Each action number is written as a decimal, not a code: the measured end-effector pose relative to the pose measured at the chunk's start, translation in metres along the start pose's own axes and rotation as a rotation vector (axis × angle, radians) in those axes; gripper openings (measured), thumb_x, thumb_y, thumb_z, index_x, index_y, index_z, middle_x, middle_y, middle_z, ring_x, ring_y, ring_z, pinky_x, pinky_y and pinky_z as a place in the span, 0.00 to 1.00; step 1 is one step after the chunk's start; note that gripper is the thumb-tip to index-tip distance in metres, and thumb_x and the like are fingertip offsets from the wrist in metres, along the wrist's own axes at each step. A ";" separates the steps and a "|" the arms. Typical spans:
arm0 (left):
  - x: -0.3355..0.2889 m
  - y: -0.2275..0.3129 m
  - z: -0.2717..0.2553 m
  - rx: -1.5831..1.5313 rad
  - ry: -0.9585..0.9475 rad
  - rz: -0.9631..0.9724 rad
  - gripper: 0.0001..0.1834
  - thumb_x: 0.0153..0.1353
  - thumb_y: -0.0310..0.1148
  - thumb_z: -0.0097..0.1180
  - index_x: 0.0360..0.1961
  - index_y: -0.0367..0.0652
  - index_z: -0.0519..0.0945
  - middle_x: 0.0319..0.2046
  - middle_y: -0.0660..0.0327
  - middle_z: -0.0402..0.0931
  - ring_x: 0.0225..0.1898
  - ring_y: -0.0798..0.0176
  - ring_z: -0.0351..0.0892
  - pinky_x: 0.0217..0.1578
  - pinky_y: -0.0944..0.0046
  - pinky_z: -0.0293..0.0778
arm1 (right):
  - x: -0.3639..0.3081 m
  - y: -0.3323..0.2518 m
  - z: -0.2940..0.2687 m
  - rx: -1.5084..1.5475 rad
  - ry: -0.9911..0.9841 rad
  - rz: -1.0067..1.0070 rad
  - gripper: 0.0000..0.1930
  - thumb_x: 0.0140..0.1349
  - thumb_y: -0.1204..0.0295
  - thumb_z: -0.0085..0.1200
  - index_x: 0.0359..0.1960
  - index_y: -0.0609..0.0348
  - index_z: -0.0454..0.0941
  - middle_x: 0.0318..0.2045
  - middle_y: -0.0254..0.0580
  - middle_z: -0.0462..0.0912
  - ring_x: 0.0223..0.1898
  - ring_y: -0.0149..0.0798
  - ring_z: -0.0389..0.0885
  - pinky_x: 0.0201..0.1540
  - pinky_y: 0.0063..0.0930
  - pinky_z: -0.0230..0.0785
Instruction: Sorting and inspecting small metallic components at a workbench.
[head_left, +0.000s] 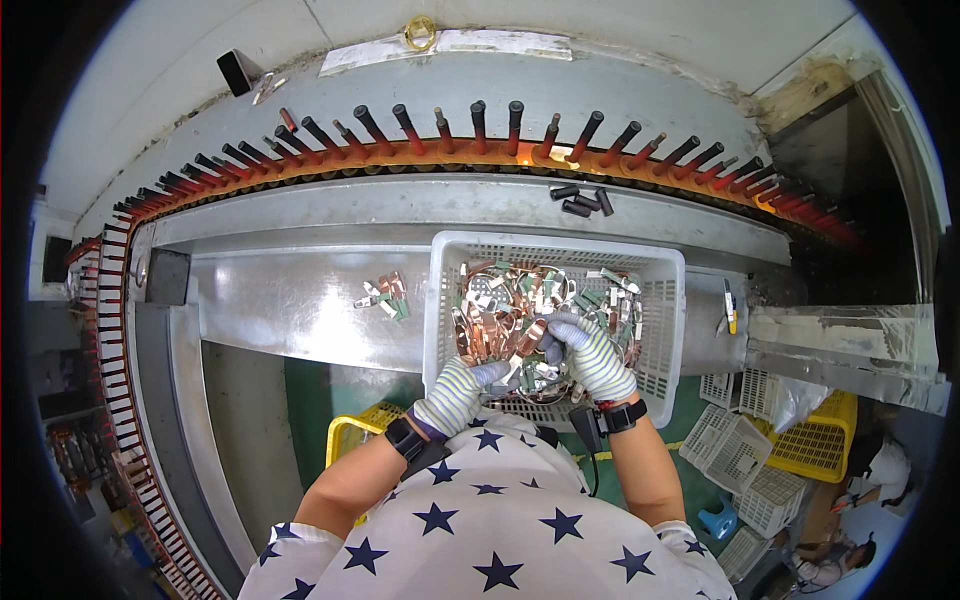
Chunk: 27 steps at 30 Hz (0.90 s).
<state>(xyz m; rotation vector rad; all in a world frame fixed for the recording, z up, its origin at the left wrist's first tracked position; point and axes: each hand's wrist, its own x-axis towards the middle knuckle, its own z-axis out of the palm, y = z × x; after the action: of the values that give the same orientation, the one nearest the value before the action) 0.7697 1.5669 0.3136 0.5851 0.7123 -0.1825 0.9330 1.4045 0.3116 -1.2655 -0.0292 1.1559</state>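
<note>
A white plastic basket (655, 350) stands on the metal bench in front of me, holding many small flat brown, green and silvery-white pieces (500, 300) whose kind I cannot make out. Over its near right part, my right hand (597, 365), in a striped grey-tipped glove, pinches a small brown piece (531, 337). My left hand (455, 394), gloved alike, is at the near left of the basket, its thumb reaching toward the right hand. The left fingers are closed low among the pieces, and what they grip is hidden.
A small pile of similar pieces (388, 295) lies on the bench left of the basket. Beyond runs a curved conveyor with upright black-and-red pegs (478, 125). Black cylinders (578, 203) lie on the ledge. A yellow-handled tool (730, 308) and stacked crates (815, 440) are at right; people work there.
</note>
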 end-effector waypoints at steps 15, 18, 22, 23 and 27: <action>0.008 0.004 -0.003 -0.097 0.111 0.008 0.16 0.63 0.21 0.57 0.52 0.33 0.74 0.43 0.53 0.80 0.40 0.58 0.84 0.45 0.59 0.84 | 0.043 0.032 -0.086 -0.190 0.277 0.101 0.12 0.65 0.70 0.53 0.46 0.61 0.80 0.31 0.35 0.83 0.29 0.28 0.78 0.33 0.23 0.73; 0.010 0.007 0.007 -0.092 0.100 0.003 0.16 0.63 0.21 0.57 0.52 0.33 0.74 0.43 0.54 0.80 0.42 0.58 0.83 0.46 0.59 0.84 | 0.080 0.060 -0.150 -0.597 0.509 -0.090 0.09 0.63 0.73 0.56 0.43 0.61 0.82 0.35 0.41 0.84 0.40 0.39 0.82 0.44 0.32 0.74; 0.017 0.002 -0.005 -0.085 0.092 0.019 0.17 0.62 0.23 0.58 0.53 0.34 0.75 0.43 0.54 0.81 0.44 0.58 0.83 0.47 0.57 0.83 | 0.111 0.041 -0.173 -1.169 0.791 -0.241 0.16 0.56 0.72 0.59 0.48 0.55 0.81 0.52 0.59 0.78 0.53 0.57 0.77 0.58 0.45 0.69; 0.018 0.000 -0.009 -0.079 0.104 0.006 0.17 0.63 0.23 0.58 0.53 0.34 0.75 0.43 0.54 0.81 0.44 0.58 0.83 0.47 0.57 0.82 | 0.113 0.037 -0.172 -1.169 0.786 -0.245 0.16 0.56 0.72 0.59 0.48 0.55 0.81 0.52 0.59 0.78 0.53 0.57 0.77 0.58 0.45 0.69; 0.015 0.005 -0.003 -0.095 0.144 0.025 0.19 0.63 0.23 0.58 0.55 0.37 0.74 0.47 0.56 0.80 0.45 0.58 0.82 0.49 0.56 0.82 | 0.120 0.027 -0.163 -1.507 0.724 -0.055 0.23 0.54 0.67 0.63 0.54 0.54 0.76 0.52 0.55 0.78 0.52 0.54 0.79 0.55 0.45 0.73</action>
<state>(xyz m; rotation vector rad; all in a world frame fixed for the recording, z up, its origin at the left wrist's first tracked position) 0.7808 1.5735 0.3046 0.5198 0.8481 -0.0832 1.0681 1.3654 0.1636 -2.9133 -0.4566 0.4121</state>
